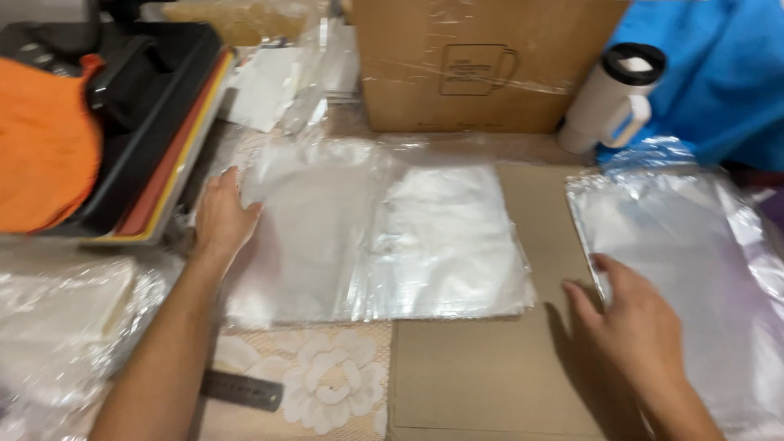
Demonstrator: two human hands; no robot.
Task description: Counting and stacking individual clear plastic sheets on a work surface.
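Observation:
A stack of clear plastic bags [384, 241] lies in the middle of the table, partly on a flat sheet of brown cardboard [490, 376]. My left hand [220, 216] rests flat on the left edge of this stack, fingers spread. A second pile of clear plastic bags [694, 269] lies at the right. My right hand [637, 322] hovers over the cardboard with its fingertips at the near left corner of that pile; nothing is held in it.
A heat press [155, 122] with an orange cloth [41, 139] stands at the left. A cardboard box [482, 57] wrapped in film stands at the back, a white tumbler with a handle [612, 98] beside it. A dark ruler [241, 390] lies on the floral tablecloth [327, 384].

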